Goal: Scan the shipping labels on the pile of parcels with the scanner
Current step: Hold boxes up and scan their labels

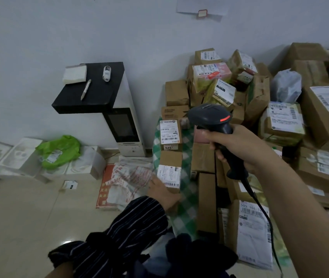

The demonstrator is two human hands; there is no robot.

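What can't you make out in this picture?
- Head view: the scanner faces away, so its window and the label it targets are hidden.
- The right hand covers the trigger.
- The left hand is blurred: gripping or only touching the small box is unclear.
- Label print is too small to read.
- The parcel pile runs off the right edge.
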